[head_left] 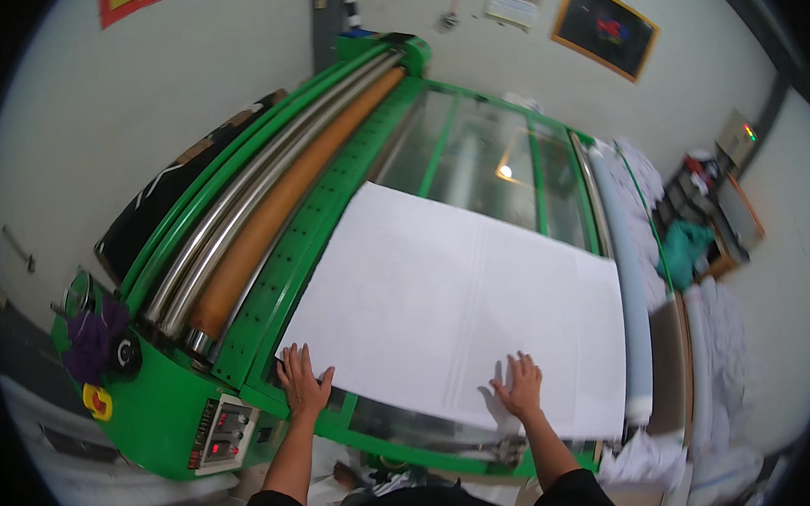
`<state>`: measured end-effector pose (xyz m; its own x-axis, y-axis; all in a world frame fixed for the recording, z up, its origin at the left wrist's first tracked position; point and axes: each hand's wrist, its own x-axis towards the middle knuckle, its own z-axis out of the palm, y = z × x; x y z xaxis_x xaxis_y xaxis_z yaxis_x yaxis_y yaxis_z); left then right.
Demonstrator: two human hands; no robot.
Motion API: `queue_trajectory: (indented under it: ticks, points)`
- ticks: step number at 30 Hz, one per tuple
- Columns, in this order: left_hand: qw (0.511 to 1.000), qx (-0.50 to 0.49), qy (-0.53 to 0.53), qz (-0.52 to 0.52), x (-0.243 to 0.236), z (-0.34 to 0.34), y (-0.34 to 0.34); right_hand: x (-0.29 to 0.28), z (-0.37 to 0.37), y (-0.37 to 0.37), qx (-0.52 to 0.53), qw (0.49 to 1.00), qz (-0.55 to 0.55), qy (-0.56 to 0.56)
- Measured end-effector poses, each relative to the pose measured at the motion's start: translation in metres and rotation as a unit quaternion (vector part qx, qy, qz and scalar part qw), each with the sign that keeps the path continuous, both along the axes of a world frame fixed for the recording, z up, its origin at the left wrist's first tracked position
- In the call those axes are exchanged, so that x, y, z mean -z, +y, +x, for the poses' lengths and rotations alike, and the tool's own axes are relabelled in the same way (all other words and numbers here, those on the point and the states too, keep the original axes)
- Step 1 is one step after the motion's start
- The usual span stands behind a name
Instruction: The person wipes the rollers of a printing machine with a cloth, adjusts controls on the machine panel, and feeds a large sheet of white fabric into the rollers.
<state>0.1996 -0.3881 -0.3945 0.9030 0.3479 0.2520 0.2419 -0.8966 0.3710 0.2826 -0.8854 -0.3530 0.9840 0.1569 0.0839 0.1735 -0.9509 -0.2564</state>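
A large white sheet [476, 302] lies flat across the glass-topped bed of a green roller machine [277, 338]. My left hand [304, 383] rests at the sheet's near left corner, its fingers spread and partly over the edge. Farther right, my right hand [521, 389] is over the near part of the sheet with fingers apart, casting a shadow on it. Neither hand grips anything. Faint crease lines run through the sheet's middle.
Left of the bed run metal rollers [241, 226] and an orange-brown roller [283, 219]. A control panel [223, 434] and purple cloth [96, 338] are at the near left. Along the right side stand a pale blue roll [625, 292] and heaped white fabric [642, 178].
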Motion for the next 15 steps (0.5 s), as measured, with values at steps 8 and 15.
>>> queue_trajectory:
  ticks: [8, 15]
  points:
    - [0.999, -0.022, 0.039, 0.002, -0.013, -0.002, -0.004, 0.005, 0.152, 0.033, -0.154, 0.986, -0.048, 0.047]
    - [0.997, -0.041, 0.063, -0.008, -0.023, 0.003, -0.013, -0.004, 0.171, 0.046, -0.184, 0.974, -0.084, 0.099]
